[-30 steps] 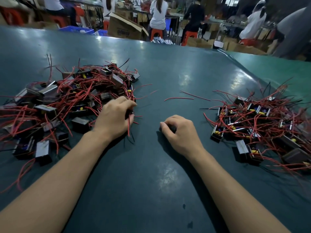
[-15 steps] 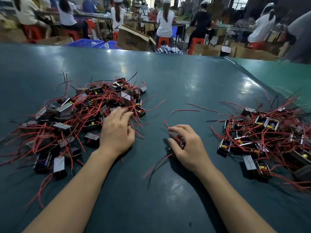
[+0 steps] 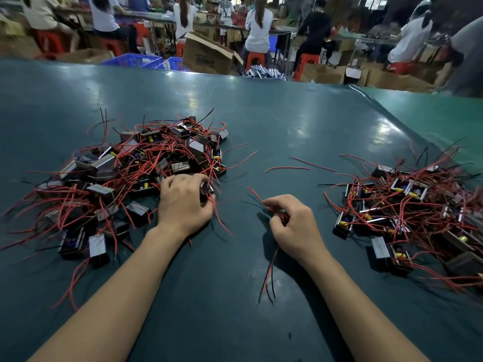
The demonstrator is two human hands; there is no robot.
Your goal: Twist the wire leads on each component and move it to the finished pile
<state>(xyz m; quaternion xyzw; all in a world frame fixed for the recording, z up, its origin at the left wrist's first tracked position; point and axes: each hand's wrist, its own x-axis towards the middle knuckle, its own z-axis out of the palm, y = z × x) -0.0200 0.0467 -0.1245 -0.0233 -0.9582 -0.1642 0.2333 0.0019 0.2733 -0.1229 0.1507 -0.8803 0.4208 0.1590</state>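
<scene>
Head view: right hand [image 3: 292, 226] around component [image 3: 282, 218], left hand [image 3: 183, 202] at pile [image 3: 136, 165].

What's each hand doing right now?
Left hand: grips a component at the left pile's edge.
Right hand: pinches red wire leads.

Component piles [image 3: 146, 173] [image 3: 407, 205] flanking both hands [image 3: 183, 202] [image 3: 295, 226]

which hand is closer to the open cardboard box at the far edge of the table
Left. The left hand lies almost straight below the cardboard box, at the near edge of the left pile. The right hand sits lower and further to the right.
</scene>
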